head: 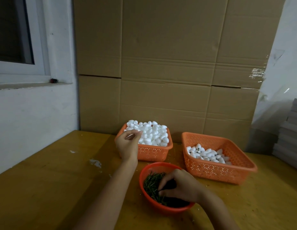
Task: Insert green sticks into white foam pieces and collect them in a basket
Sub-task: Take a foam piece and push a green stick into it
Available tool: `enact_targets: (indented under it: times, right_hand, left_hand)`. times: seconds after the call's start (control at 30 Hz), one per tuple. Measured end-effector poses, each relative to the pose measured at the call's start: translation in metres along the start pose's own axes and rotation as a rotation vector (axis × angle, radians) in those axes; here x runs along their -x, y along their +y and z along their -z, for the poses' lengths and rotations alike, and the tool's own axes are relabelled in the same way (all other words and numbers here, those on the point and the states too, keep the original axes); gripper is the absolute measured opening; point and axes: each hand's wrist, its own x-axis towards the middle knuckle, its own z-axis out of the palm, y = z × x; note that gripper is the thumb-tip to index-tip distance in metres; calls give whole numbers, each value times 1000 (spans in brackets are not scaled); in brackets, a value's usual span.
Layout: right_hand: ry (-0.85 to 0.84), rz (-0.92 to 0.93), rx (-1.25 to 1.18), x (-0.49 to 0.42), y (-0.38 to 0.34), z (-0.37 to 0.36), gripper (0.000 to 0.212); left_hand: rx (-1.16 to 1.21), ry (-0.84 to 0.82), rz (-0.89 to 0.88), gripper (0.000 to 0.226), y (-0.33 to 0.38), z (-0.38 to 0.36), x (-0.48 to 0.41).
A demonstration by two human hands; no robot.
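An orange basket (154, 153) at the back is heaped with white foam pieces (152, 133). My left hand (127, 145) hovers at its left rim, fingers curled over the foam; whether it pinches a piece is unclear. A round red bowl (144, 170) near me holds green sticks (151, 183). My right hand (179, 186) reaches into the bowl, fingertips curled down among the sticks. A second orange basket (227, 171) on the right holds finished foam pieces (209, 155), one showing a green stick end.
All three containers sit on a yellow wooden table (53, 180) with white crumbs scattered at the left. Cardboard sheets (169, 72) stand behind the baskets. A white wall and window are on the left, stacked grey boards (290, 138) at the right edge.
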Motion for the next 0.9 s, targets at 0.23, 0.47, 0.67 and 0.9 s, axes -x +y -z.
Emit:
enact_targets:
  times: [0.23, 0.47, 0.67, 0.9]
  right_hand:
    - [-22, 61, 30, 2, -3, 5, 10]
    - [31, 38, 9, 3, 1, 5, 9]
    - [187, -50, -229, 5, 6, 1, 4]
    - [370, -104, -576, 4, 9, 0, 10]
  left_hand:
    - [15, -471, 75, 41, 16, 9, 26]
    - [-84, -680, 57, 23, 8, 16, 47]
    - [-152, -762, 38, 33, 7, 22, 50]
    - [-154, -775, 35, 31, 3, 27, 55]
